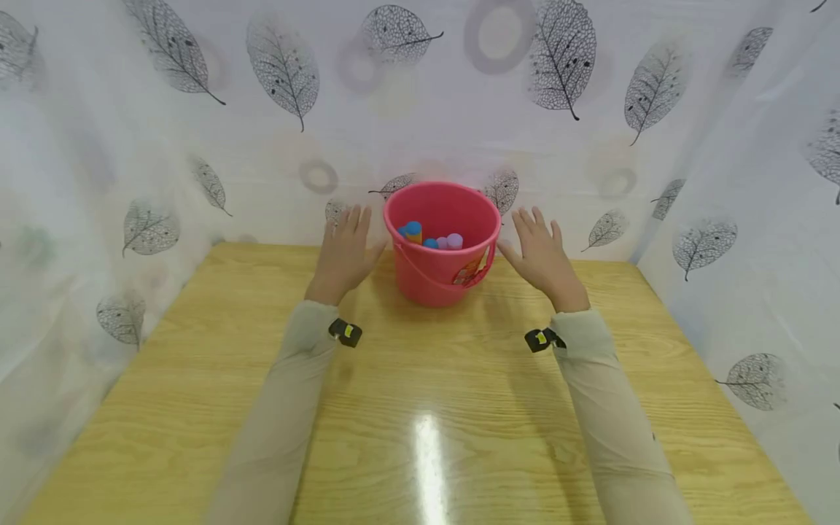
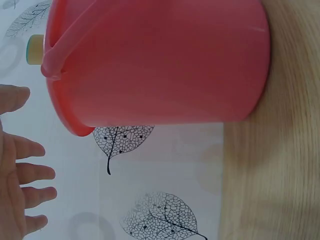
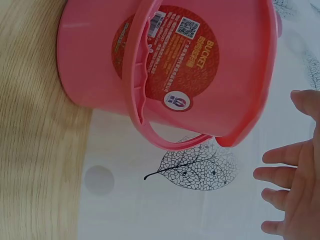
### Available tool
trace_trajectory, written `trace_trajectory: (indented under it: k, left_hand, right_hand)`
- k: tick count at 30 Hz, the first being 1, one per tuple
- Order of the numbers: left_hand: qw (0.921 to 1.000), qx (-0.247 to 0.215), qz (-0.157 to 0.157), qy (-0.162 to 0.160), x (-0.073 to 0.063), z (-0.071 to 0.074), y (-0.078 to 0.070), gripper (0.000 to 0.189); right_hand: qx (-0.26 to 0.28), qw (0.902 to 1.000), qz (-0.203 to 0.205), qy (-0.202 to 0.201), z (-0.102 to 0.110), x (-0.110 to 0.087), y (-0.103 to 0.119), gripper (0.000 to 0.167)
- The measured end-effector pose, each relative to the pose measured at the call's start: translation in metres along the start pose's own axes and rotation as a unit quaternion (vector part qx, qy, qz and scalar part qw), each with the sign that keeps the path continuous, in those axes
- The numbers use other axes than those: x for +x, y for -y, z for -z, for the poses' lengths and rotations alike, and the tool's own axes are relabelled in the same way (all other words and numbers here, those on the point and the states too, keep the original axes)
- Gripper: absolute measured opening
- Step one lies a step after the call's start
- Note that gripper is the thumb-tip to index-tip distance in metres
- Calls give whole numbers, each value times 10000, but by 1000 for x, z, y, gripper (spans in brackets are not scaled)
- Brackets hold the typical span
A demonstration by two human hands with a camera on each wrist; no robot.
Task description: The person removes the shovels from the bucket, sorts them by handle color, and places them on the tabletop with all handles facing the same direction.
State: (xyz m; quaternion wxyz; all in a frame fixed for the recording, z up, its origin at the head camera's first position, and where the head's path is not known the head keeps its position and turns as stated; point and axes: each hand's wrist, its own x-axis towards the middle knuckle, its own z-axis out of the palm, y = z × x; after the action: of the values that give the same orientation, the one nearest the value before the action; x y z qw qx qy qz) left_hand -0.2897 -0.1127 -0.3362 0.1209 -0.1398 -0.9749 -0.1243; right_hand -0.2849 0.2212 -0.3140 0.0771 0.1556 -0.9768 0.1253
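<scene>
A pink bucket [image 1: 426, 281] stands upright at the back of the table, its handle [image 3: 134, 75] hanging down over the front and a red label [image 3: 192, 55] on its side. Blue-topped and lilac-topped pieces [image 1: 455, 241] show inside it, one with a yellow body [image 1: 413, 233]; their lower parts are hidden by the bucket wall. My left hand [image 1: 344, 251] is held just left of the bucket, fingers straight and spread. On the other side, my right hand [image 1: 541, 251] is raised the same way, its thumb near the rim. Both wrist views show gaps between the fingers and the bucket.
The wooden table [image 1: 367, 408] reaches back to a white curtain [image 1: 420, 138] printed with dark leaves, which also closes off the left and right sides. Small black cameras [image 1: 345, 332] are strapped at the sleeve cuffs.
</scene>
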Motion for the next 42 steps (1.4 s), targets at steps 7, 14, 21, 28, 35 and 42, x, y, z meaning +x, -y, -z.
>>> trace_trajectory:
  k: [7, 14, 21, 28, 35, 42]
  left_hand:
    - [9998, 11, -4, -180, 14, -1, 0, 67]
    - [9999, -71, -36, -103, 27, -1, 0, 66]
    - [9998, 91, -32, 176, 39, -6, -1, 64]
    - [9995, 8, 59, 325, 47, -7, -8, 64]
    - [9983, 39, 116, 575, 52, -9, -15, 64]
    - [9979, -73, 152, 623, 52, -11, -13, 63]
  right_hand:
    - [-77, 9999, 18, -145, -2, 14, -2, 67]
    - [-84, 9999, 51, -128, -4, 31, 0, 67]
    - [-16, 10000, -12, 68, -6, 44, 3, 66]
    - [-48, 9997, -67, 233, -8, 52, 4, 67]
    - [-108, 9993, -8, 355, -10, 54, 7, 62]
    - [-110, 9985, -96, 535, -12, 55, 8, 59]
